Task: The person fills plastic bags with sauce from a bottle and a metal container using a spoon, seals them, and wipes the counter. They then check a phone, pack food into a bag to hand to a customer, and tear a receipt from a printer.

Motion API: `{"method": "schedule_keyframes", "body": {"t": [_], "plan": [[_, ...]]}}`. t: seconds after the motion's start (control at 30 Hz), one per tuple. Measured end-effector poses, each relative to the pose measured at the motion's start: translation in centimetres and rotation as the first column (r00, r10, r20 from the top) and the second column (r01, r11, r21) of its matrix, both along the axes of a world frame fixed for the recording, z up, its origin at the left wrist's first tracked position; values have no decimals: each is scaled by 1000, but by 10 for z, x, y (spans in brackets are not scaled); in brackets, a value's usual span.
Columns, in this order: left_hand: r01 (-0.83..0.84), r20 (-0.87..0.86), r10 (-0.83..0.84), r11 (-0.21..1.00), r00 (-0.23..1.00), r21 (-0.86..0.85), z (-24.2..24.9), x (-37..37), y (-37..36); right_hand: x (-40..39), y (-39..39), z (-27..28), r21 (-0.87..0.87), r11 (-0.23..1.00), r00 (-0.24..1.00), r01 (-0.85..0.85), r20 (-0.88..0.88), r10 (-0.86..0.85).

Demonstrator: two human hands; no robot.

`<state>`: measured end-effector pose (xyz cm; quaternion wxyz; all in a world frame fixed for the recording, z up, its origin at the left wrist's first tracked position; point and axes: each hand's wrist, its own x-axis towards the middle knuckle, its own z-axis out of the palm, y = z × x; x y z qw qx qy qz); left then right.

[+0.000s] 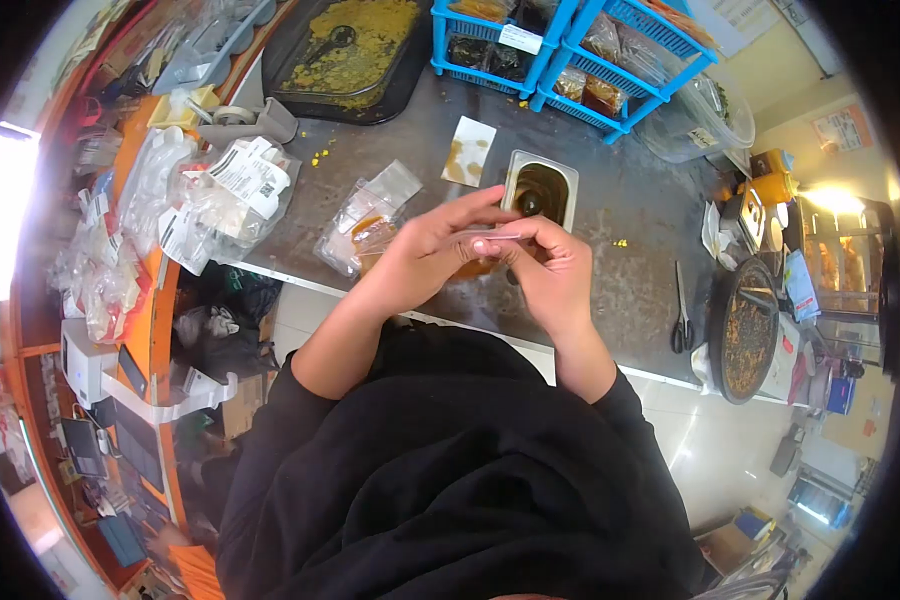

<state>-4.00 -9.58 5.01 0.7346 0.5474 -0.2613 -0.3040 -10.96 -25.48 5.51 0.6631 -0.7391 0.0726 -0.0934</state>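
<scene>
My left hand [417, 250] and my right hand [558, 272] meet over the front of the metal table, thumbs and fingers pinching the top edge of a small clear plastic bag [492, 237]. Something orange-brown shows below the fingers, partly hidden by them. Just beyond my right hand sits a steel container [572, 180] with dark sauce and a round ladle bowl in it. Left of my left hand lie clear plastic packets [368, 215], some with orange contents. A white card [468, 150] with brown stains rests behind my hands.
A black tray [288, 88] of yellow food stands at the back left, blue baskets [530, 70] at the back. Scissors [681, 310] and a round crusted pan [745, 340] lie right. Bagged packets [225, 200] fill the left end. Yellow crumbs [320, 157] dot the metal table [630, 290].
</scene>
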Motion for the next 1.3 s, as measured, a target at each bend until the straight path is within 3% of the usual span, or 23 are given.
{"method": "schedule_keyframes", "body": {"t": [0.07,0.1,0.2,0.33,0.47,0.53,0.7,0.8,0.83,0.93,0.97,1.07,1.2,1.3], "plan": [[-160,-10,165,966,986,203,1,0,18,2,11,-2,157,987,999,31,24,-36],[-276,-80,277,961,958,20,-9,0,21,3,15,-9,186,981,998,52,27,-58],[-366,28,365,927,930,77,-24,-5,39,4,34,-19,248,968,993,38,100,-65],[-552,466,451,828,761,99,-41,-6,57,8,56,-31,255,967,996,-14,88,-8],[-475,450,362,864,816,168,-54,-8,73,12,70,-43,-24,997,997,-71,-2,71],[-485,525,312,844,792,229,-61,-6,85,10,78,-53,-32,998,998,-49,-52,47],[-365,293,255,824,922,432,-84,-8,109,6,82,-83,-29,996,941,-84,-331,70],[-327,104,323,777,940,538,-120,-4,115,29,76,-113,-236,954,898,-187,-436,68],[-322,45,361,762,932,561,-131,1,115,42,71,-129,-334,916,919,-223,-386,83],[-513,493,205,569,846,643,-153,17,118,97,84,-160,-551,831,992,83,-36,-123],[-517,499,202,561,843,647,-154,21,118,114,87,-166,-605,783,987,149,46,-152],[-538,522,196,531,830,655,-152,30,115,142,93,-180,-802,586,983,118,13,-181],[-573,540,223,486,811,660,-147,34,119,149,97,-178,-829,556,969,66,-78,-232],[-574,464,340,539,818,617,-139,41,124,144,95,-168,-835,520,965,180,49,-256]]}}
